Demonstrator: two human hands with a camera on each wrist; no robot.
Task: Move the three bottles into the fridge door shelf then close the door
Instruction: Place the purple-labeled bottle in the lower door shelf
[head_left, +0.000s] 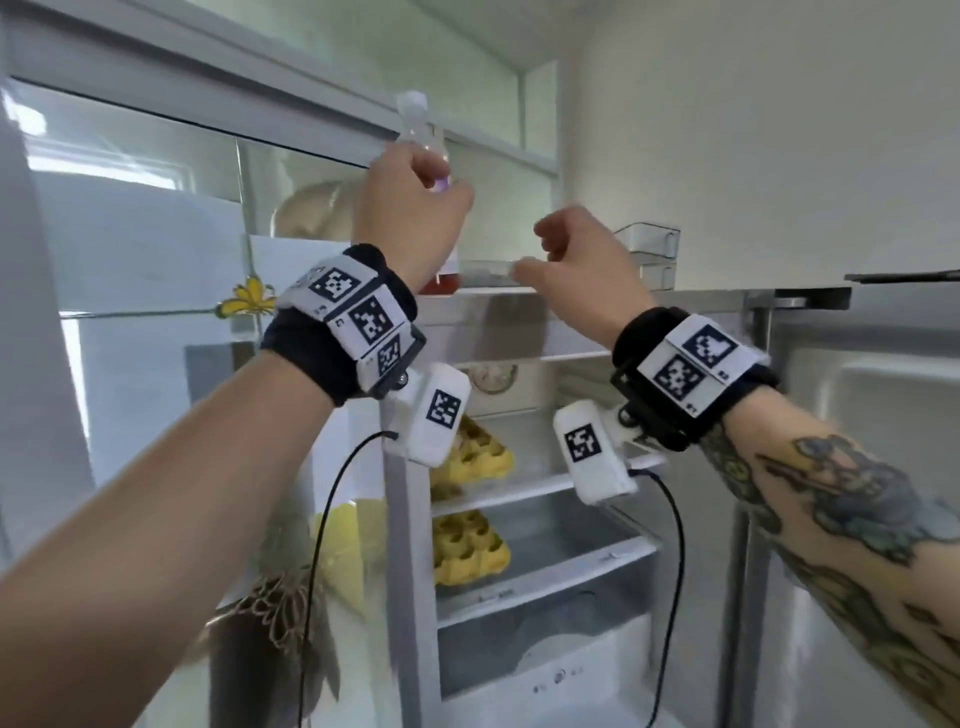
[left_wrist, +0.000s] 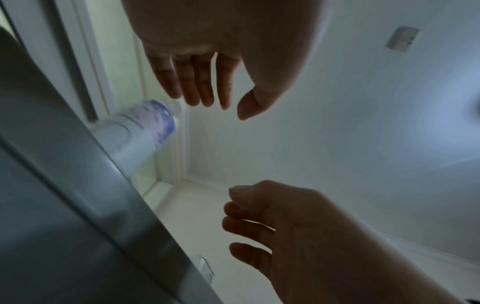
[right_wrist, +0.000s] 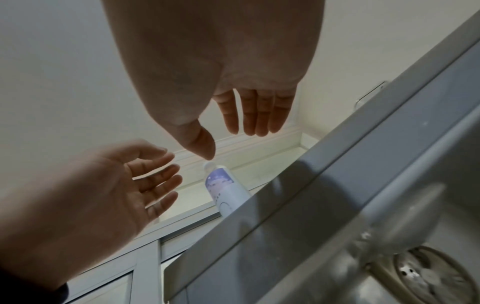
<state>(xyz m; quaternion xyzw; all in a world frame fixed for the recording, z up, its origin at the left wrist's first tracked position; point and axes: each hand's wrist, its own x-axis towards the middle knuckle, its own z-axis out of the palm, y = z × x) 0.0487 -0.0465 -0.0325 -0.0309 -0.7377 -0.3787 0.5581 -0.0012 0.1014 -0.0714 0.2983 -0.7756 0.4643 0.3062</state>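
Note:
One bottle (head_left: 415, 130) stands on top of the fridge (head_left: 717, 300); it has a white cap, a purple label and a reddish base. My left hand (head_left: 431, 182) is raised in front of its body. In the left wrist view my left hand (left_wrist: 223, 102) has straight, relaxed fingers just short of the bottle (left_wrist: 145, 131), holding nothing. My right hand (head_left: 545, 244) hovers to the right of the bottle, loosely curled and empty. The right wrist view shows both hands, the right hand (right_wrist: 233, 131) and the left hand (right_wrist: 161, 181), apart from the bottle (right_wrist: 223, 191). No other bottles are in view.
The fridge stands open, its grey door (head_left: 872, 415) swung out to the right. Yellow egg trays (head_left: 472, 457) lie on the inner shelves. A clear plastic box (head_left: 649, 241) sits on the fridge top near the wall. Cables hang from both wrists.

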